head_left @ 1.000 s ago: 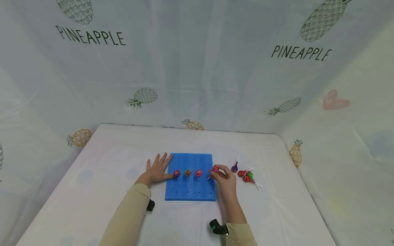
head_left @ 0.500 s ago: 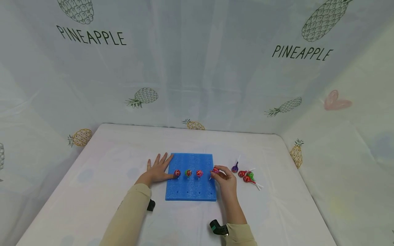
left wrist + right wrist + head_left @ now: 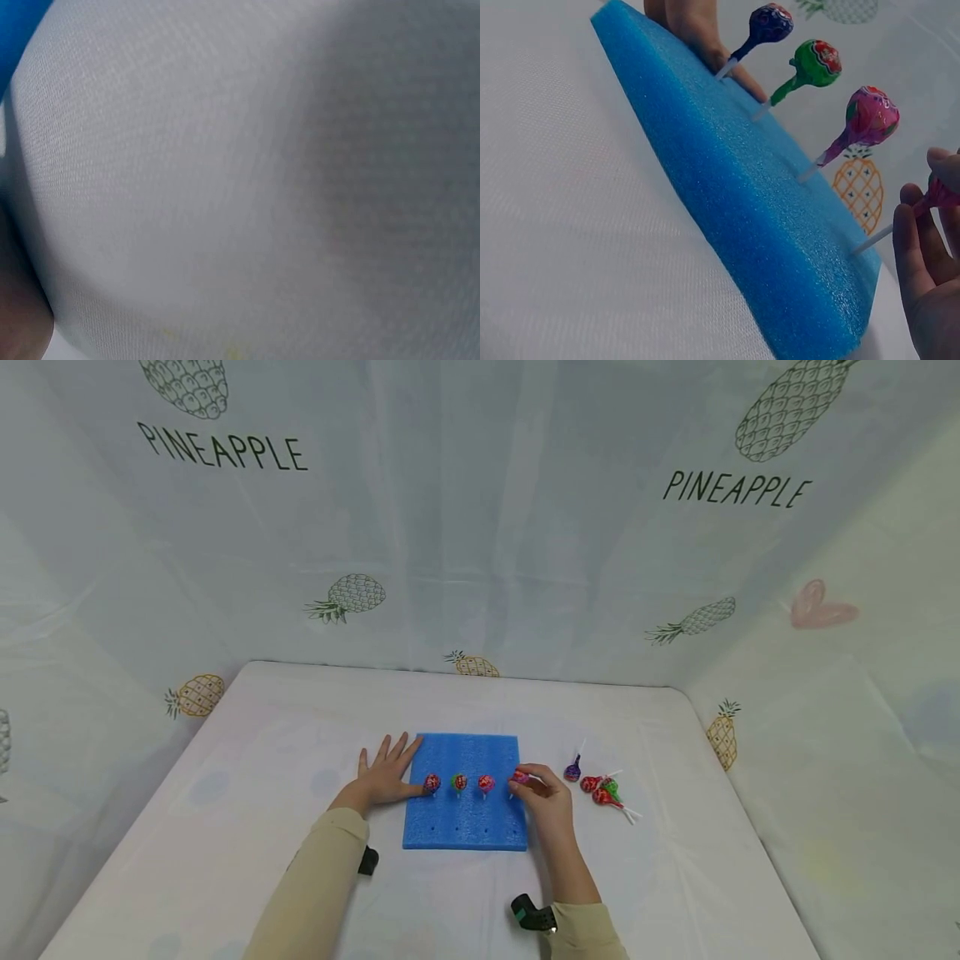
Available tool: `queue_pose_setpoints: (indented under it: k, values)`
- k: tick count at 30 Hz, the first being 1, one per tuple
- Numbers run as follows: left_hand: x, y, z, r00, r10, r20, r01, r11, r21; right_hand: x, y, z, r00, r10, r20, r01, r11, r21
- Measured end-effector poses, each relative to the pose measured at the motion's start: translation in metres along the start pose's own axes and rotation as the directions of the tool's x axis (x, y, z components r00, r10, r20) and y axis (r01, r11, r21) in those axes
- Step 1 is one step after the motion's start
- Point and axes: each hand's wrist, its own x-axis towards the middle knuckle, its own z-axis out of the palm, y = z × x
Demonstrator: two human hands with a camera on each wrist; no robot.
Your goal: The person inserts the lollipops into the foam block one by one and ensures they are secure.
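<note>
My right hand (image 3: 551, 802) pinches a pink-wrapped lollipop (image 3: 943, 195) by its head, over the right side of a blue foam block (image 3: 467, 814). In the right wrist view its white stick slants down, the tip at the foam's top; how deep it goes I cannot tell. Three lollipops stand in a row in the foam: a dark blue one (image 3: 770, 24), a green one (image 3: 817, 63) and a pink one (image 3: 871, 116). My left hand (image 3: 381, 781) rests with spread fingers at the block's left edge, thumb on the foam beside the dark blue lollipop.
Right of my right hand lie a purple lollipop (image 3: 572, 768) and a small heap of red lollipops (image 3: 602, 796) and a green lollipop (image 3: 611, 788). Small holes show along the block's front. White cloth (image 3: 300, 893) covers the table; a pineapple-print curtain (image 3: 480, 527) hangs behind.
My right hand has shifted slightly left with the pink lollipop, whose stick now looks more upright. My left hand keeps its place on the block.
</note>
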Motion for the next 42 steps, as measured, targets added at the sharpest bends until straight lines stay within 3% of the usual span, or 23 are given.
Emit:
queue_pose_setpoints:
  k: [11,30,42]
  values:
    - [0.0009,-0.0012,0.0011,1.000,0.007,-0.006,-0.007,1.000,-0.004,0.0005,0.0000,0.0019,0.998,0.066,0.024,-0.067,0.997,0.041]
    - [-0.0018,0.0032,-0.0028,1.000,0.010,0.000,-0.010,1.000,-0.023,0.0032,0.0050,0.0026,0.998,0.042,0.053,-0.045,0.998,0.047]
    - [-0.0018,0.0012,-0.0007,1.000,0.021,-0.019,-0.021,0.999,-0.026,0.0031,0.0036,0.0035,0.996,0.074,0.049,-0.074,0.997,-0.001]
